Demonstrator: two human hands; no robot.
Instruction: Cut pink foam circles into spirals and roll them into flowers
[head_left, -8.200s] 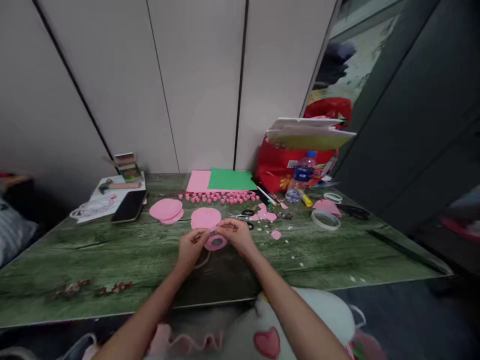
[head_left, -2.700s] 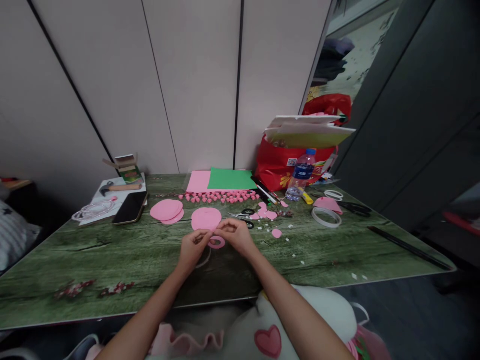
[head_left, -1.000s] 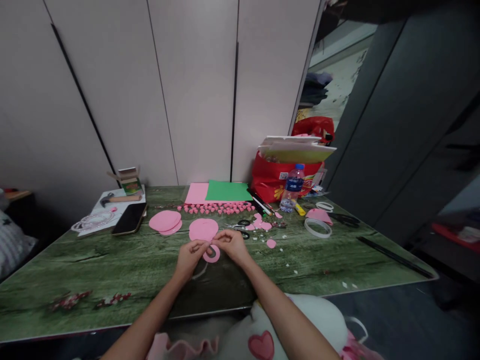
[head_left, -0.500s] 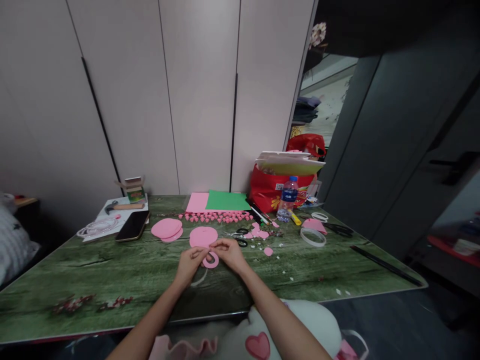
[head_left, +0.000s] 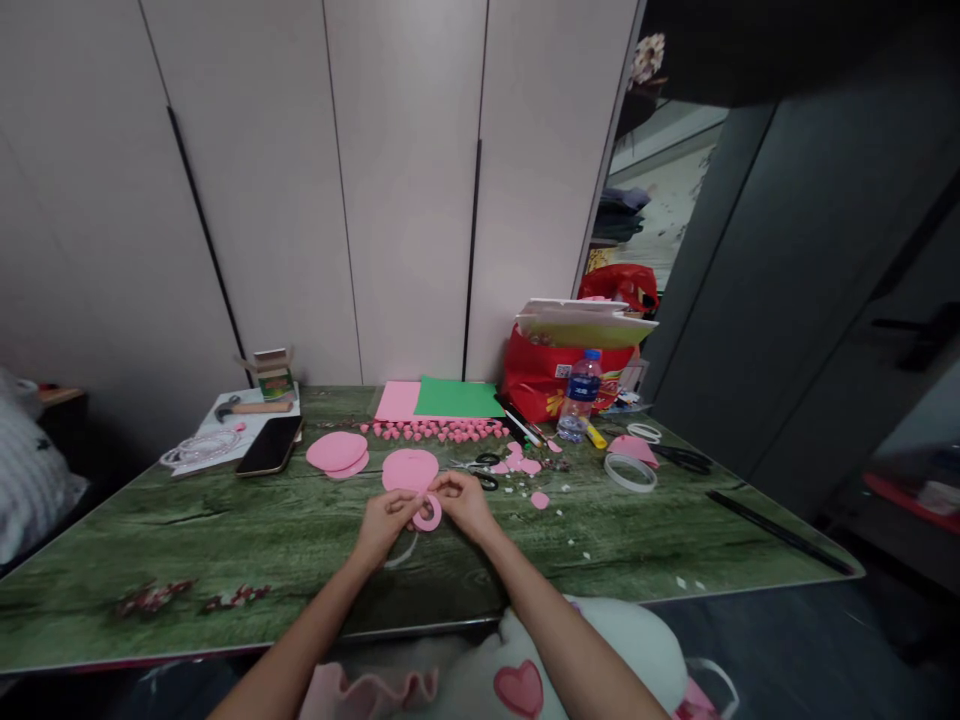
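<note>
A small pink paper ring (head_left: 428,513) is held between my two hands over the middle of the table. My left hand (head_left: 388,520) pinches its left side, fingers closed. My right hand (head_left: 461,500) has its fingertips together on the upper right of the ring. Just behind the hands lie pink paper rounds (head_left: 410,468), partly covered by the fingers. Scissors with black handles (head_left: 486,481) rest right of them. A thin pale strip (head_left: 403,552) curves on the table below my left hand.
More pink rounds (head_left: 336,452), a phone (head_left: 270,446) and a hammer (head_left: 259,407) lie left. Small pink pieces (head_left: 435,431) line up before a green sheet (head_left: 459,398). To the right are a bottle (head_left: 579,400), red bag (head_left: 529,375), tape roll (head_left: 630,473) and black rod (head_left: 780,533).
The camera view has shifted slightly. The ring has turned a little between my fingers, and both hands keep their hold on it.
</note>
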